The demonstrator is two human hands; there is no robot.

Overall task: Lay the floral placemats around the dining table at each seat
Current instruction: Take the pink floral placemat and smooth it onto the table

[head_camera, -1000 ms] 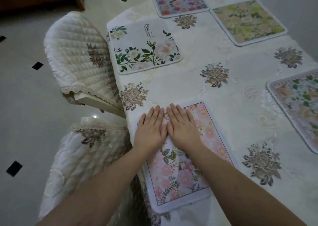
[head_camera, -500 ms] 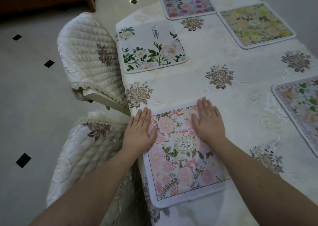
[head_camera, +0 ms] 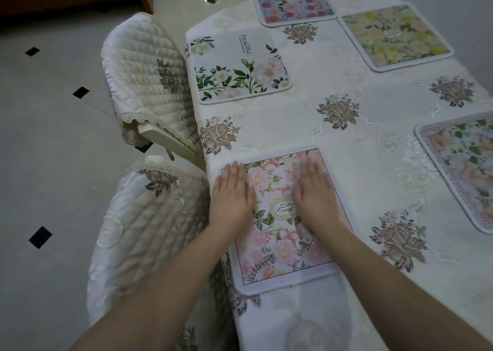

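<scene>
Hands: left hand and right hand lie flat, palms down, on the pink mat in the lower centre of the frame.
Grip: both hands spread wide with fingers straight, pressing rather than clasping; nothing is held.
Left hand: covers the mat's left border, its outer fingers reaching onto the cloth.
Right hand: rests on the mat's right half, fingers pointing to the upper edge; slightly blurred.
Pink mat: pink blooms, an oval emblem at its middle, white edging; its lower corner juts past the tabletop edge at lower centre.
Green mat: white ground with green leaves and the word "Beautiful", upper centre-left, by the tabletop's left edge.
Red mat: red and pink flowers, top centre.
Yellow mat: yellow and peach flowers, upper right, just beside the red mat.
Fifth mat: peach and green print, cut off by the right edge of the frame.
Tabletop: covered in a cream cloth with brown embroidered roses.
Chairs: far chair at upper left and near chair at lower left, both in quilted cream covers, pushed against the left side.
Floor: pale tiles with small black diamonds, left of the frame.
</scene>
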